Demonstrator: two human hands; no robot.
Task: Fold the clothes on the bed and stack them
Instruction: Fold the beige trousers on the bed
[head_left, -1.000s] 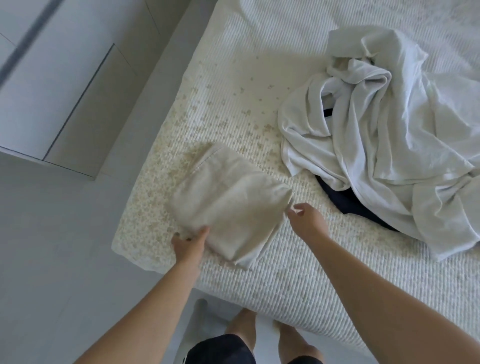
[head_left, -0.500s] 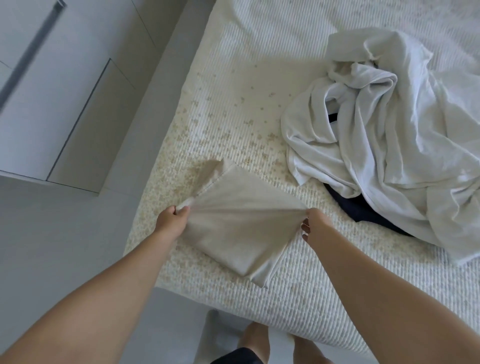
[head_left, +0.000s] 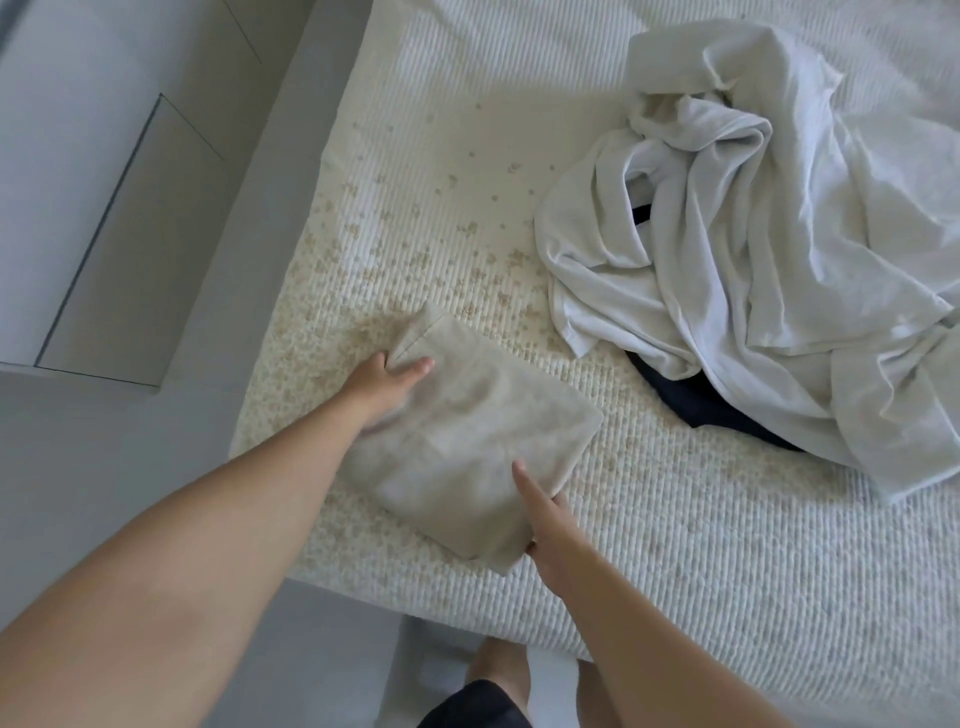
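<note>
A folded beige garment (head_left: 478, 431) lies flat near the bed's (head_left: 701, 561) front left corner. My left hand (head_left: 385, 383) holds its far left edge by the hem, and the fabric puckers between thumb and finger. At the near right edge my right hand (head_left: 545, 519) grips the garment, thumb on top and fingers tucked under the side. A crumpled pile of white clothes (head_left: 753, 249) sits on the bed to the right. A dark navy garment (head_left: 691, 402) shows from under that pile.
A white cabinet (head_left: 93, 218) stands on the left, across a strip of grey floor (head_left: 104, 493). The bed's front edge runs just before my legs (head_left: 498, 670). The cover between the beige garment and the white pile is bare.
The beige garment, held stretched between both hands, now lies flat on the bed. My right hand moved from its far right corner to the near right edge, and my left hand moved onto the hem.
</note>
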